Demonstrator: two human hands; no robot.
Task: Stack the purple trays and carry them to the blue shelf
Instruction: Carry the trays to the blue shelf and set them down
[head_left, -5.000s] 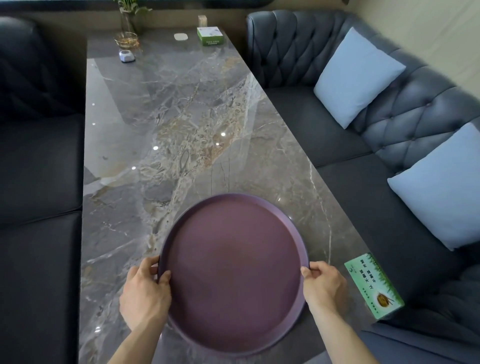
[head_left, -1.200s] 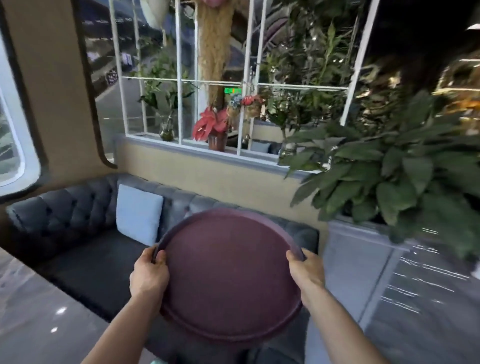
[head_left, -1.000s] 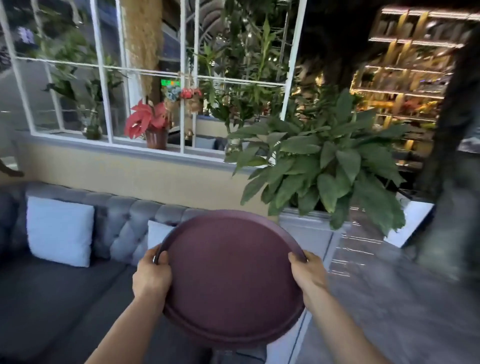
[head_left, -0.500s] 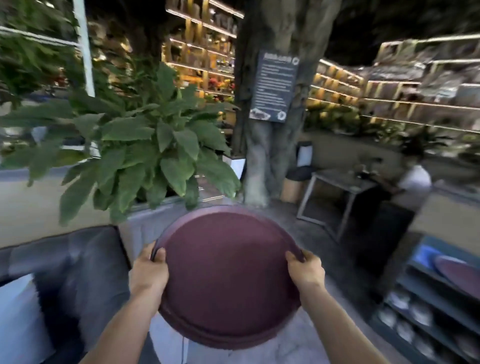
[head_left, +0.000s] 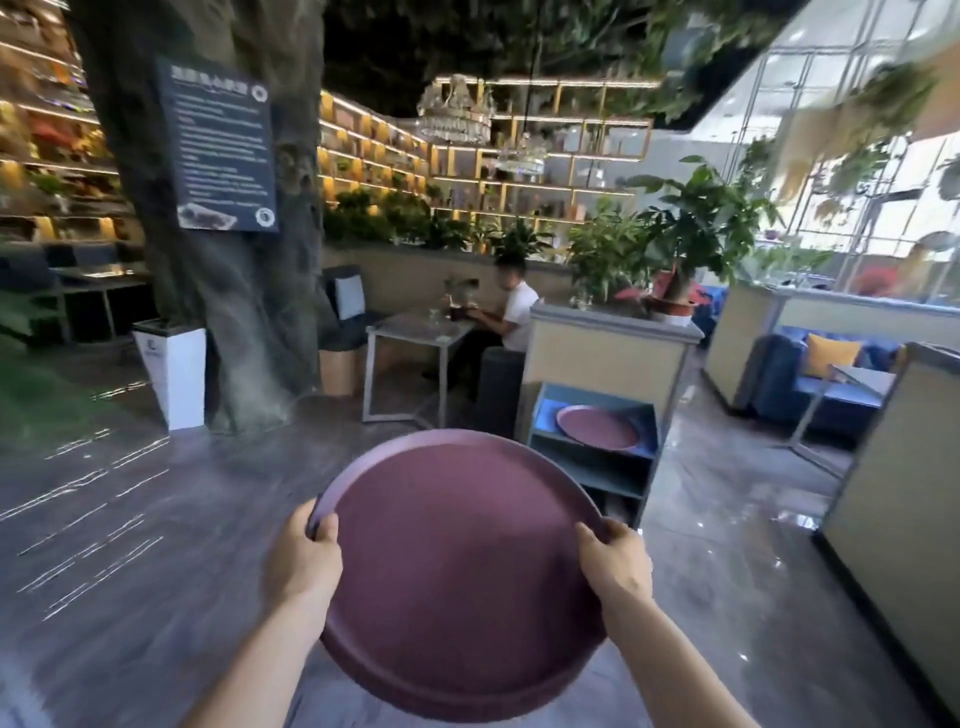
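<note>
Far left, a dark sign (head_left: 221, 148) hangs on the tree trunk (head_left: 228, 291), its writing too blurred to read. Left hand (head_left: 304, 564) has a closed grip on the purple tray (head_left: 457, 571), thumb over the rim, fingers underneath. The tray is held up off the floor, level. Right hand (head_left: 615, 564) clamps the opposite rim the same way. Beyond, right, the blue shelf (head_left: 592, 457) carries another purple tray (head_left: 597, 427) on its top level.

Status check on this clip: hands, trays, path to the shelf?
Left hand and right hand grip purple tray rims. Blue shelf ahead, one tray already on it. Floor between looks open.
</note>
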